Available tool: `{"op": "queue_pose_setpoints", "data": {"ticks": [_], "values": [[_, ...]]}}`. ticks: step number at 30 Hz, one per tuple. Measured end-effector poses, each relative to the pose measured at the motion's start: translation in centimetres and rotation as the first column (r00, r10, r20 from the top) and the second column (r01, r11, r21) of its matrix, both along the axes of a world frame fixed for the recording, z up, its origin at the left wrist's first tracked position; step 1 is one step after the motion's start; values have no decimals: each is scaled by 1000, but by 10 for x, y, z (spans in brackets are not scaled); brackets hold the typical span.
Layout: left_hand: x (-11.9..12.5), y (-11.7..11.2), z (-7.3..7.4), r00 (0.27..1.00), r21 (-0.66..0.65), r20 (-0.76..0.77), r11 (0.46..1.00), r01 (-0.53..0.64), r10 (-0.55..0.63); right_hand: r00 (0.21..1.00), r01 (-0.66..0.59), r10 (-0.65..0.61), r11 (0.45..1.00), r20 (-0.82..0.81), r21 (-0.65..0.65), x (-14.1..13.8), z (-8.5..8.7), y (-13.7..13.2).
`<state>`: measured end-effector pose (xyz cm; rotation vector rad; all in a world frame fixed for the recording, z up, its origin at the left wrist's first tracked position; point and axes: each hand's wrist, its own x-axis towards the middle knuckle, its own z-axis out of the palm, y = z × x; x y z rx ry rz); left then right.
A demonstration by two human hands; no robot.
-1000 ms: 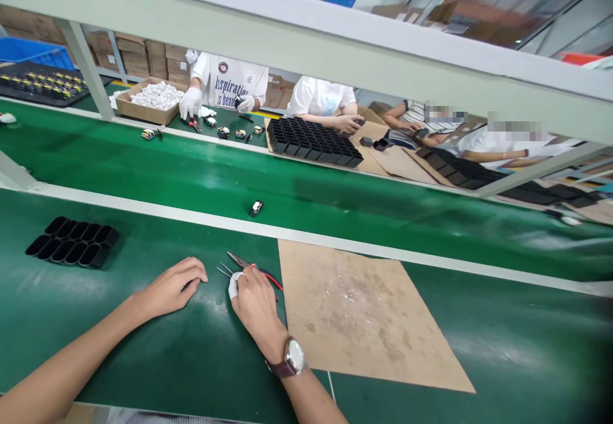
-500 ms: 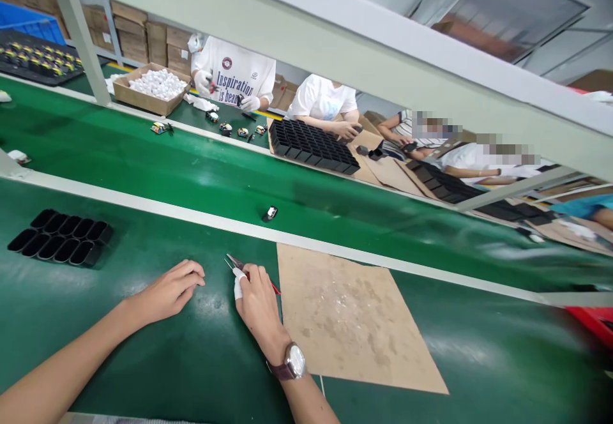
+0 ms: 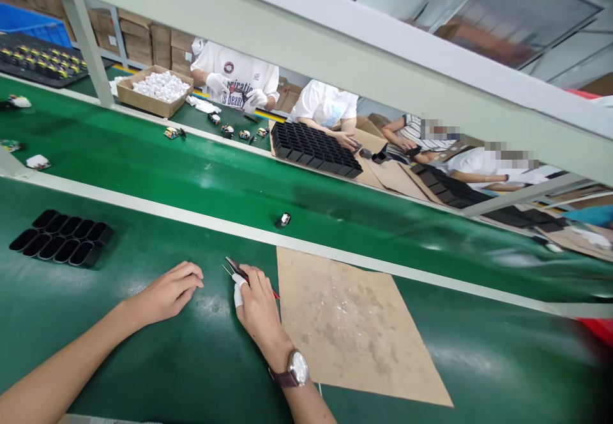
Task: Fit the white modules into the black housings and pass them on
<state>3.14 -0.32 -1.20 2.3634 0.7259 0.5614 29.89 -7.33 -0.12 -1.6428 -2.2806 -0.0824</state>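
Observation:
My right hand (image 3: 258, 306) is closed around red-handled pliers (image 3: 234, 264), their dark pointed jaws sticking out past the thumb. A thin silvery prong shows beside the jaws; whether it belongs to the pliers I cannot tell. White covers wrap the thumb, and a watch (image 3: 299, 368) sits on that wrist. To the left, my left hand (image 3: 167, 290) rests on the green bench (image 3: 191, 360), fingers loosely bent and holding nothing. A brown cardboard sheet (image 3: 354, 328) lies just right of my right hand. Black open-topped housings (image 3: 62, 239) stand in two rows at the left.
Beyond a pale rail (image 3: 191, 218) runs a green conveyor belt (image 3: 215, 181) carrying a small black-and-white part (image 3: 284, 219) and several small assemblies at the left. Across it, people work beside a box of white pieces (image 3: 156, 95) and black housings (image 3: 316, 149). An overhead beam crosses the view.
Parts on the belt have shifted right, and more have come into view at far left. Both my hands stay almost where they were, the pliers still in the right one.

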Motion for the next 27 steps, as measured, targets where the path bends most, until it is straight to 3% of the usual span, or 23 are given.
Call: {"op": "queue_pose_setpoints", "data": {"ticks": [4, 7, 9, 12, 15, 18, 23, 25, 27], "values": [[1, -1, 2, 1000, 11, 18, 1000, -11, 11, 985, -86, 95, 994, -147, 67, -11, 12, -1], [4, -1, 6, 999, 32, 49, 999, -22, 20, 929, -260, 275, 961, -247, 92, -27, 21, 1], [3, 2, 8, 995, 66, 77, 996, -66, 61, 895, -381, 387, 922, -221, 75, -40, 21, 5], [-6, 11, 10, 966, 131, 113, 960, -247, 233, 876, -472, 472, 881, -98, 18, -57, 12, 9], [-18, 20, 11, 917, 100, 142, 916, -388, 373, 855, -519, 519, 854, -20, -15, -68, -2, 9], [-22, 20, 11, 921, 52, 140, 927, -373, 363, 853, -521, 521, 853, -25, -11, -70, -15, 5], [-5, 14, 12, 982, 135, -105, 981, -139, 154, 871, -469, 474, 880, -131, 68, -63, -38, -4], [-5, 21, 17, 950, 207, -209, 960, -187, 230, 860, -473, 481, 877, -169, 90, -61, -45, -3], [-16, 30, 27, 899, 302, -236, 907, -294, 370, 853, -469, 477, 878, -210, 90, -60, -49, -1]]}}
